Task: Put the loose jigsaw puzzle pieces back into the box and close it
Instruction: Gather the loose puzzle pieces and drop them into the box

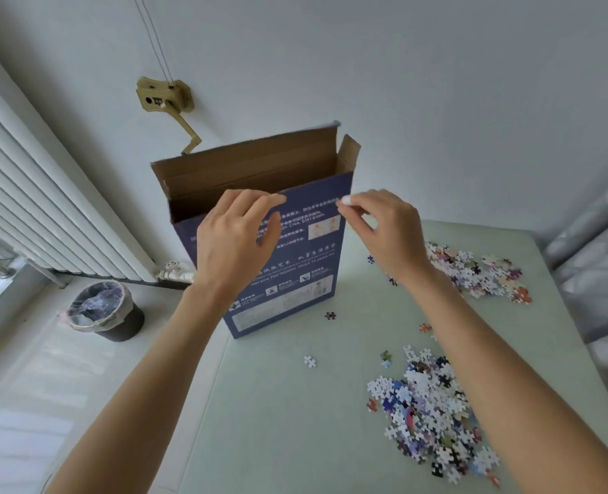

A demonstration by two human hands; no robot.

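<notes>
Centrally, a pale green tabletop fills the lower half of the frame. On it, just above centre, a tall dark blue puzzle box stands upright on its narrow end, its long axis vertical, with the brown flaps open at the top. Two heaps of loose puzzle pieces lie to the right: a near pile at lower right and a far pile at middle right. A few stray pieces sit between them and the box. Both hands are raised at the box's open upper edge. The left hand curls its fingers over the front panel's rim, gripping it. The right hand pinches something small and white at the rim; what it is cannot be told. Both piles lie on the right hand's side, well apart from the opening, so that hand seems better placed to fetch them.
</notes>
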